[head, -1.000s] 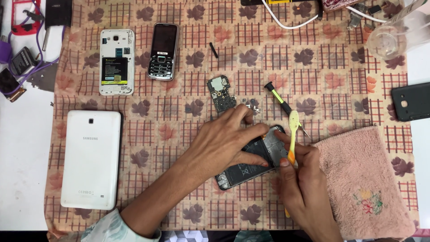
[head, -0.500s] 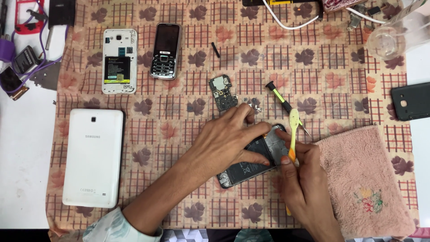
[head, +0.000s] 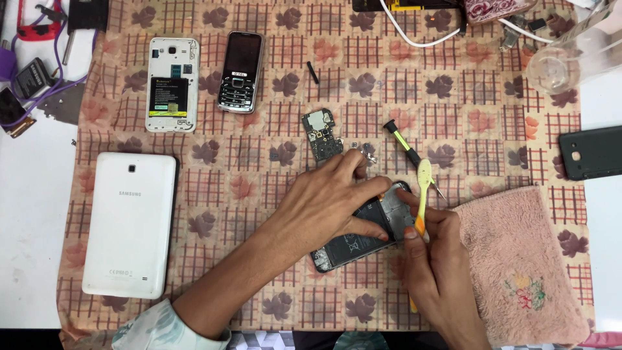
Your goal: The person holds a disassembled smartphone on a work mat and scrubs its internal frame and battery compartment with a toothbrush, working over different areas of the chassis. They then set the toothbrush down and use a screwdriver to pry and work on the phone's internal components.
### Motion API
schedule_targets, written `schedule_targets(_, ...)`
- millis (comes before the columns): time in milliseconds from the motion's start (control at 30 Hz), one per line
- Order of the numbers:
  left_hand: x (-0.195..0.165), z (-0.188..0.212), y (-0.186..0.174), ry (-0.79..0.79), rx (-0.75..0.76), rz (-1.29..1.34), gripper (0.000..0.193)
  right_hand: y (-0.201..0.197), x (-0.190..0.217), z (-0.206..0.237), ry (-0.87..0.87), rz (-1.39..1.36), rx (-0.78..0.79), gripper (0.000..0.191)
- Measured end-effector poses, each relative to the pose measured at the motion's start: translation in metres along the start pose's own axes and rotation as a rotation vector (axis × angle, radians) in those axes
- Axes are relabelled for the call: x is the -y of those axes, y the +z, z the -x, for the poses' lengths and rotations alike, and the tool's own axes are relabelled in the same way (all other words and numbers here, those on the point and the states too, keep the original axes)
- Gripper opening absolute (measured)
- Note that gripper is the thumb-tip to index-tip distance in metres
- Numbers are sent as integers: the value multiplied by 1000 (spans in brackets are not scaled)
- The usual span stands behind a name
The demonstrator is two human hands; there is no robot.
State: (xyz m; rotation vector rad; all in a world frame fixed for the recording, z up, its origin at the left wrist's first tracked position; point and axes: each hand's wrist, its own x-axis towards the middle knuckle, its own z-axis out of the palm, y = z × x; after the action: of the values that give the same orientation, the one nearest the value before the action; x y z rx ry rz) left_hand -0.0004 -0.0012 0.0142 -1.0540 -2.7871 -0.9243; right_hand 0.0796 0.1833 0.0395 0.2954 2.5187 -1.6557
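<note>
Head camera, looking down on a patterned cloth (head: 272, 162) spread over a white table (head: 32, 194): a person's left hand (head: 327, 201) lay flat across an opened smartphone (head: 359, 236) at lower centre of the frame, fingers spread and pressing the body down, while the right hand (head: 440, 259) pinched a pale yellow tool with an orange grip (head: 422, 194) upright at the phone's upper right corner. The phone lay back-open with its long axis on a diagonal, one end toward the lower left and the other toward the upper right, where the tool met it. Judging by the scene, the work wanted a firm, even hold from the left hand so the body would not skid on the cloth, and light, controlled pressure from the tool to avoid gouging the exposed parts. A loose circuit board (head: 321, 136) and a green-handled screwdriver (head: 405, 148) sat just above the hands. A white tablet (head: 129, 223) lay face down at left, a white phone with its back removed (head: 171, 84) and a black keypad phone (head: 240, 71) at upper left, a pink towel (head: 521, 259) at lower right.
</note>
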Motion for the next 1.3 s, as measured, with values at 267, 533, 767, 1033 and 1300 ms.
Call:
schedule_targets(267,1,-2,0,11,-3,-34,71,-1,-5,-1,7,20,-3,20)
schedule_targets(533,5,4,4,15,6,-17,74,-3,-19,4,-236,91,-53,31)
schedule_targets(767,14,6,11,0,19,-14,73,-34,-25,30,-174,406,93,40)
schedule_targets(1033,13,10,13,18,-42,-6,67,-27,-14,12,-180,632,307,74)
schedule_targets(1300,11,10,12,-38,-22,10,70,-22,4,13,-177,917,393,71)
